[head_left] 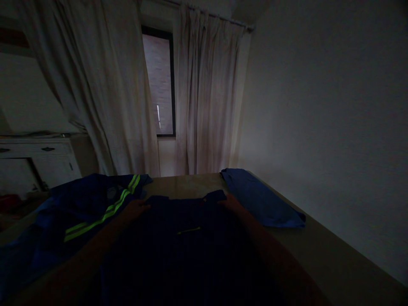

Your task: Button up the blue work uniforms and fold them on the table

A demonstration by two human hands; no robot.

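Note:
A dark navy garment (188, 255) is spread in front of me, with a short yellow line across its middle; whether it is a shirt or trousers, I cannot tell. My left hand (139, 206) grips its far left corner, fingers closed on the cloth. At the far right corner my right hand (230, 203) pinches the fabric in the same way. Both forearms stretch forward along the garment's sides. Dim light hides the finer detail of the fingers.
Left of me lies a heaped blue garment (92, 195) with yellow-green stripes. A folded blue cloth (258, 195) rests at the table's (185, 182) right side, near the wall (318, 127). Curtains (207, 93), a window (159, 80) and a white cabinet (54, 159) stand beyond.

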